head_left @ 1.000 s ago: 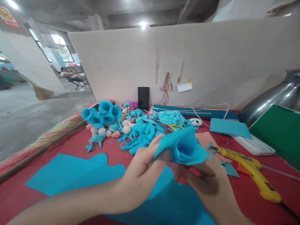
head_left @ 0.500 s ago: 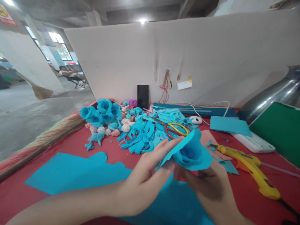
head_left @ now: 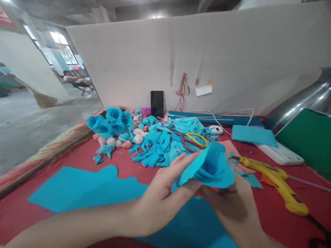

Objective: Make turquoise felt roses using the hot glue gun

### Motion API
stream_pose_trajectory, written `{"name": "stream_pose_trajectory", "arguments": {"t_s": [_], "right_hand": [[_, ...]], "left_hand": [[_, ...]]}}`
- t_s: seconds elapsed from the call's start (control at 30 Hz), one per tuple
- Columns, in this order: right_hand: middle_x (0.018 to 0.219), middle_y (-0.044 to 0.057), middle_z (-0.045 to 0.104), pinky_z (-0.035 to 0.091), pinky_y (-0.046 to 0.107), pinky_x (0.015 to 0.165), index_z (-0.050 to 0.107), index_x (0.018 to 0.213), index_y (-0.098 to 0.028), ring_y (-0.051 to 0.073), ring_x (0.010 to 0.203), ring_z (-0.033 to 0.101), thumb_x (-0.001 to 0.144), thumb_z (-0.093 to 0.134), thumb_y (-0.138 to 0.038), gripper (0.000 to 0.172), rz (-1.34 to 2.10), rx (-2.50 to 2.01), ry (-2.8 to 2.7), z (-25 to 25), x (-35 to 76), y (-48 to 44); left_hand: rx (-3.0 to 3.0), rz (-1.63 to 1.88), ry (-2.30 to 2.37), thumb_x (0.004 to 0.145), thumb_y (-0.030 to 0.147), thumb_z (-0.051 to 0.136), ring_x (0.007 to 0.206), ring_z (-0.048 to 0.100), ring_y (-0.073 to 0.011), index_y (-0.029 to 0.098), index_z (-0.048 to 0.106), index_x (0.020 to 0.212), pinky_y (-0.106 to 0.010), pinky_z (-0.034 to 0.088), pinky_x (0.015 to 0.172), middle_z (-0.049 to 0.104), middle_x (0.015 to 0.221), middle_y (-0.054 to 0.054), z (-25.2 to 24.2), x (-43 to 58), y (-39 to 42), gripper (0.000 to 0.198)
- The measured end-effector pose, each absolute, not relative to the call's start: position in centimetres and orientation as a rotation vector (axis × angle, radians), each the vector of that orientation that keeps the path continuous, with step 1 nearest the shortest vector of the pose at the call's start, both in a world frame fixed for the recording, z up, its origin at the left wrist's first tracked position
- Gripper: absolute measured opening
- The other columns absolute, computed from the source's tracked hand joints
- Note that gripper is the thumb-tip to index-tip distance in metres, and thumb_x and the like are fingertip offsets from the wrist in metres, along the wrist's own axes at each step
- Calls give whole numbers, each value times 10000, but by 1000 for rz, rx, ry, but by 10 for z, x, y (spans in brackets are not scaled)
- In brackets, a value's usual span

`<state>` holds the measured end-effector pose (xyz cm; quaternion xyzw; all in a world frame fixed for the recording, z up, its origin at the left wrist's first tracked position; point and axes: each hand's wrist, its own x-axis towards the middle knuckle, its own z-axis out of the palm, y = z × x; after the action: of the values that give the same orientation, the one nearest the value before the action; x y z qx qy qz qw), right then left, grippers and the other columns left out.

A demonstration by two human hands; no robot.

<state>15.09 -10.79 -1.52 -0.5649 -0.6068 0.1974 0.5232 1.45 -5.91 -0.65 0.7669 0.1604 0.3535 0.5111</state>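
A blue crepe-paper flower (head_left: 210, 167) with a rolled centre is held up between both hands, its opening tilted toward me. My left hand (head_left: 169, 193) pinches the outer petal on the flower's left side between thumb and fingers. From below and to the right, my right hand (head_left: 232, 203) grips the flower's base; its fingertips are partly hidden under the petals. Beneath the hands lies a large sheet of blue paper (head_left: 85, 189) with a wavy far edge. Scissors (head_left: 192, 139) with red and yellow handles rest behind the flower.
A yellow glue gun (head_left: 276, 179) lies at the right. Finished blue flowers (head_left: 111, 120) and small rosettes are heaped back left, beside blue paper strips (head_left: 152, 148). A black phone (head_left: 157, 104) leans on the partition (head_left: 129, 62). A person (head_left: 74, 78) sits on a chair far left.
My left thumb has slid slightly right along the petal, and the flower's outer petal stands a little more wrapped round the centre. The view has tilted slightly.
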Motion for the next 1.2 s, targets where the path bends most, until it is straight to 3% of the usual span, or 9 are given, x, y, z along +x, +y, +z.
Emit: {"name": "stream_pose_trajectory", "arguments": {"t_s": [0.07, 0.2, 0.27, 0.47, 0.63, 0.83, 1.07, 1.2], "right_hand": [[449, -25, 546, 386, 213, 408, 539, 472, -213, 121, 420, 504, 705, 540, -222, 233, 501, -1349, -1446, -13, 150, -107], [497, -27, 595, 404, 195, 403, 642, 630, -228, 118, 433, 527, 703, 603, -276, 96, 556, -1332, -1426, -12, 146, -107], [528, -25, 596, 407, 188, 403, 637, 676, -226, 112, 450, 531, 696, 625, -277, 57, 588, -1315, -1383, -15, 146, -107], [803, 23, 558, 436, 220, 481, 494, 927, -226, 122, 585, 500, 685, 664, -392, 340, 875, -1274, -1161, -21, 151, -104], [790, 23, 572, 471, 262, 618, 597, 784, -221, 152, 675, 528, 727, 621, -346, 140, 920, -1180, -1242, -17, 152, -102], [759, -25, 646, 490, 230, 678, 682, 789, -279, 150, 726, 585, 702, 664, -287, 89, 962, -1138, -1198, -13, 149, -107], [526, -53, 553, 404, 107, 454, 650, 599, -204, 64, 488, 482, 603, 752, -193, 103, 1111, -1129, -1045, -14, 149, -106], [483, -53, 554, 407, 103, 439, 653, 593, -199, 59, 452, 496, 582, 767, -207, 114, 1121, -1111, -1020, -12, 146, -105]], "left_hand": [[1859, 863, 390, 874, 243, 416, 1058, 533, -183, 260, 592, 902, -367, 211, 1091, 644, 953, 42, -8, 15, -59, 178], [1742, 912, 367, 880, 235, 420, 963, 567, -135, 291, 597, 943, -255, 422, 941, 632, 1004, 61, -7, 15, -58, 195], [1620, 955, 346, 877, 231, 439, 962, 572, -119, 296, 596, 970, -221, 449, 910, 627, 1046, 63, -4, 15, -57, 194], [1439, 999, 290, 888, 212, 434, 1125, 500, -115, 327, 556, 1106, -228, 384, 1004, 567, 1198, 71, 0, 16, -53, 275], [1439, 900, 321, 884, 208, 441, 1145, 487, -123, 302, 543, 1138, -211, 383, 995, 556, 1220, 54, 0, 16, -58, 289], [1449, 847, 340, 877, 222, 448, 1060, 533, -116, 272, 575, 1086, -186, 400, 942, 604, 1137, 43, -1, 16, -58, 249], [1428, 807, 321, 873, 260, 442, 729, 549, -94, 170, 583, 777, -192, 469, 740, 600, 751, 10, -12, 16, -58, 193], [1383, 804, 294, 866, 299, 444, 664, 511, -89, 152, 532, 754, -192, 459, 652, 530, 700, 6, -15, 17, -60, 204]]}}
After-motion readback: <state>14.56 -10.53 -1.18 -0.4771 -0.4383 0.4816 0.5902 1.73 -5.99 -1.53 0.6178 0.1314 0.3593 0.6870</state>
